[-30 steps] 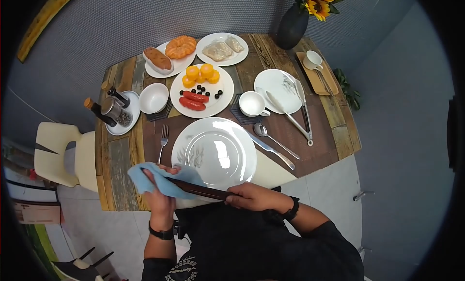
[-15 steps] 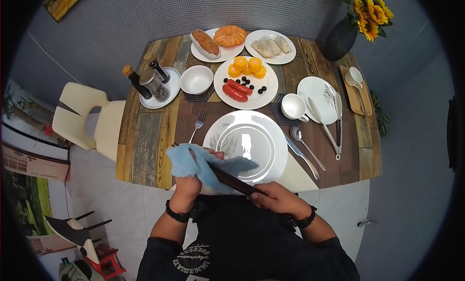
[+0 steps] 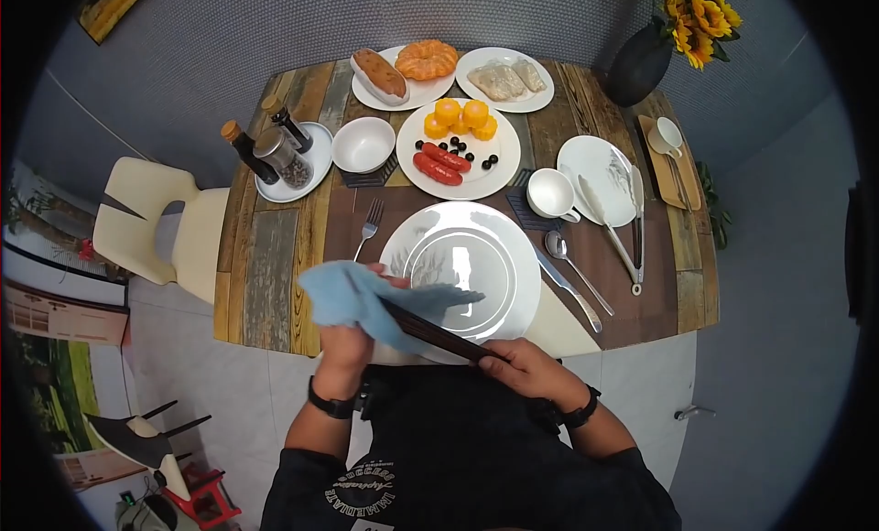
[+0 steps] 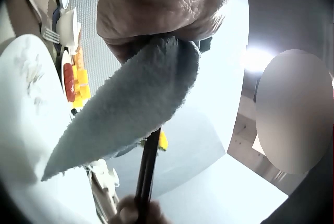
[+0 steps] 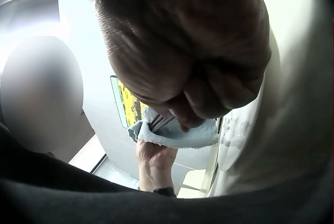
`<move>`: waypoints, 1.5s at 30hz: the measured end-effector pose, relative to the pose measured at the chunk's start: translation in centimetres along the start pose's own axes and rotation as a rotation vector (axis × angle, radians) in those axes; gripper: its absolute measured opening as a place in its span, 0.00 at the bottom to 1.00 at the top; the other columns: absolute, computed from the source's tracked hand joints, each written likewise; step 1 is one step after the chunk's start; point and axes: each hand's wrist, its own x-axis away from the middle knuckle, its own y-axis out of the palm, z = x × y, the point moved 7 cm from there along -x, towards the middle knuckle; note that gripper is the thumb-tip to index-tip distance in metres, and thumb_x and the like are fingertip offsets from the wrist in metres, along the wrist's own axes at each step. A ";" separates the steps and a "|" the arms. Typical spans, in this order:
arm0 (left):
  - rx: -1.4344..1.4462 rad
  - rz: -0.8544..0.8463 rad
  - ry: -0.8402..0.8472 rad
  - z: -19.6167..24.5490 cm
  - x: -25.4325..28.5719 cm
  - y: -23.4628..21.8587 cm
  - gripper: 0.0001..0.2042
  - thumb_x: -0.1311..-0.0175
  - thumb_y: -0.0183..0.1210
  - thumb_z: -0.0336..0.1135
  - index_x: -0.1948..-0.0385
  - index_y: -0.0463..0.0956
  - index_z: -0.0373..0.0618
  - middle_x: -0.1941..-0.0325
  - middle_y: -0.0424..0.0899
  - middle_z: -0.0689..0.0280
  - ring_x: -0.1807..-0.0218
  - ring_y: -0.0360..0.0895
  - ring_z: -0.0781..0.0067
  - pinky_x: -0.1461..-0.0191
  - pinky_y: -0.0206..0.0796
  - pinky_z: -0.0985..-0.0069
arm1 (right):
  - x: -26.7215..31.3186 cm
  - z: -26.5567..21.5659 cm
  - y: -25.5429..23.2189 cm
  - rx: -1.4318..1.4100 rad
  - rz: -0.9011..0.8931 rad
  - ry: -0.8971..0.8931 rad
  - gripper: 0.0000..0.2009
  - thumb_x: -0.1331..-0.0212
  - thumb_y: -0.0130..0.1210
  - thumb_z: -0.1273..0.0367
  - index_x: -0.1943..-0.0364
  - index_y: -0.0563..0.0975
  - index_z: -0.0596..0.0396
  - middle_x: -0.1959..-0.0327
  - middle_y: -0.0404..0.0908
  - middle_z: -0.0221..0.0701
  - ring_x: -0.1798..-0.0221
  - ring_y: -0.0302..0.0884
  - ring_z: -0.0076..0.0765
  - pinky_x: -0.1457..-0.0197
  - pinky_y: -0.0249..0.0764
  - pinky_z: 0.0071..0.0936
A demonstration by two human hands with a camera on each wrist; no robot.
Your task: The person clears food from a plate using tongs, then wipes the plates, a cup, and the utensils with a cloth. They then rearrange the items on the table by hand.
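In the head view my left hand [image 3: 346, 348] grips a light blue cloth [image 3: 343, 295], folded round the far part of several dark chopsticks [image 3: 441, 337]. The cloth covers their tips. My right hand [image 3: 533, 373] holds the thick ends with curled fingers and thumb. The sticks slant over the near rim of a large white plate [image 3: 502, 256], and one corner of cloth hangs above it. From the left wrist, the cloth [image 4: 125, 104] droops below the fist and the chopsticks [image 4: 148, 166] run out of it towards the right hand. The right wrist view shows the right fist [image 5: 193, 52] close up.
A fork [image 3: 370, 225] lies left of the plate; a knife [image 3: 572, 293], spoon [image 3: 577, 270] and tongs [image 3: 624, 256] lie right. Behind stand a bowl [image 3: 363, 145], a cup [image 3: 551, 194], food plates [image 3: 502, 169], a shaker tray [image 3: 316, 169] and a flower vase [image 3: 638, 66].
The head view has swung, shifting the table rightward in the frame. My left hand and the cloth have slid outward along the chopsticks, covering tips that stuck out half a second ago. The right hand keeps its hold.
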 end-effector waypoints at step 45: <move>-0.099 -0.163 0.067 0.0 1.6 1.2 0.28 0.22 0.44 0.58 0.51 0.72 0.35 0.57 0.86 0.52 0.45 0.83 0.54 0.35 0.71 0.53 | -0.3 -1.1 0.9 0.035 -0.180 -0.102 0.16 0.23 0.48 0.59 0.55 0.78 0.61 0.72 0.80 0.41 0.69 0.79 0.46 0.59 0.74 0.38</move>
